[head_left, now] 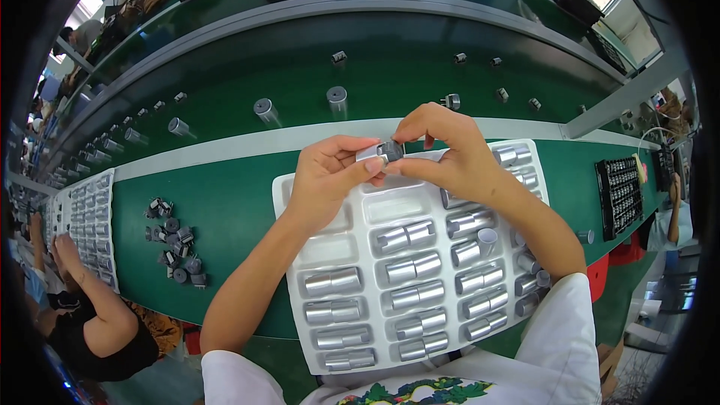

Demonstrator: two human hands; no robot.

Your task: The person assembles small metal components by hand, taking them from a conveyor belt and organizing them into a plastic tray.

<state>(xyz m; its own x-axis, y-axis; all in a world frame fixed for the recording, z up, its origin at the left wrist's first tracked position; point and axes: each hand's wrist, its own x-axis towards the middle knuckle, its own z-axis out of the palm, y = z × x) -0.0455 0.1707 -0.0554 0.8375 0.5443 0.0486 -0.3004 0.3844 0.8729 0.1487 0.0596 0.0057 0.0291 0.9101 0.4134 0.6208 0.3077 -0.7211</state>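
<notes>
Above the top of the white molded tray (281, 193), my left hand (319, 180) grips a short silver metal cylinder (367, 154) between thumb and fingers. At the cylinder's right end sits a dark grey round part (391, 151), which the closed fingertips of my right hand (454, 150) pinch. Whether that part is inside the cylinder or just against it, I cannot tell. Silver cylinders (405, 235) lie in rows in the tray's pockets, and several pockets at its upper left hold nothing. One cylinder (487, 240) stands tilted on top of the others.
Left of the tray lies a loose pile of small grey-and-metal parts (178, 238). Silver cylinders (337, 97) and small parts stand along the green back ledge. A black tray (619, 196) is at the right. At the left, a co-worker's arm (97, 300) reaches by another white tray (94, 229).
</notes>
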